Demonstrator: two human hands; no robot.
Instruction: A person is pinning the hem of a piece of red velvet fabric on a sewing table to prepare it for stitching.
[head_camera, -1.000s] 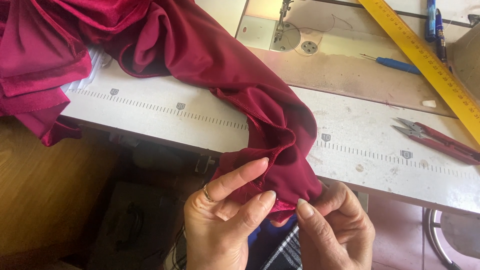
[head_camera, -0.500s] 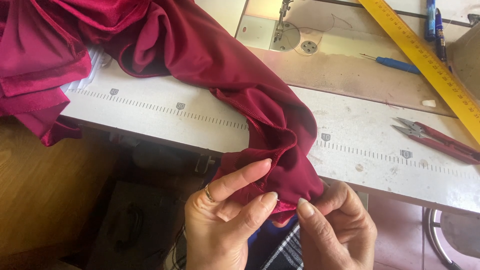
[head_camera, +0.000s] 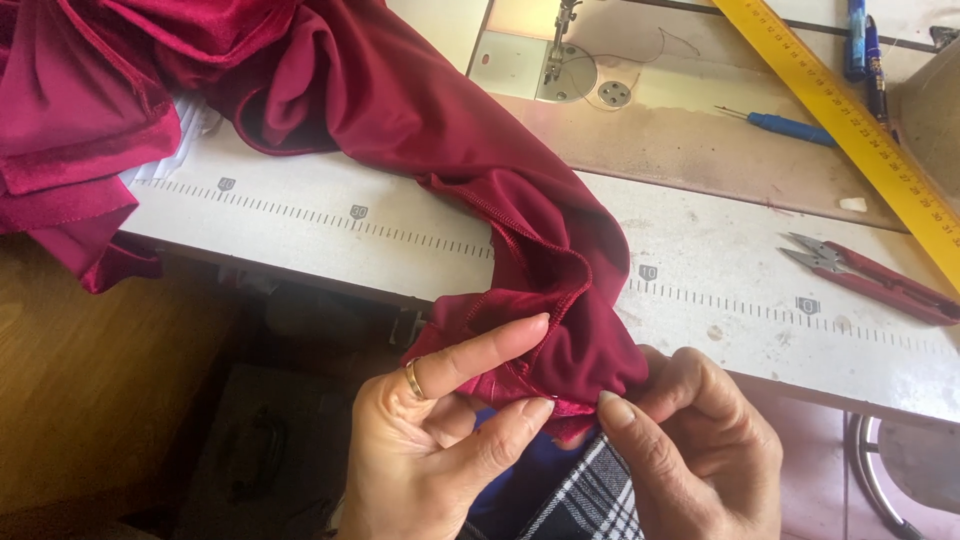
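Observation:
A long piece of dark red fabric (head_camera: 400, 110) drapes across the sewing table and hangs over its front edge. My left hand (head_camera: 440, 440), with a gold ring, pinches the hanging end of the fabric between its forefinger and middle finger. My right hand (head_camera: 690, 450) grips the same end from the right, its thumb pressed on the hem. Both hands meet just below the table's front edge, above my lap.
The white sewing table (head_camera: 700, 260) has a printed measuring scale along its front. Red thread snips (head_camera: 870, 278) lie at the right. A yellow ruler (head_camera: 850, 110), a blue-handled tool (head_camera: 790, 127) and pens (head_camera: 865, 45) lie farther back. The machine's needle plate (head_camera: 570, 70) is at top centre.

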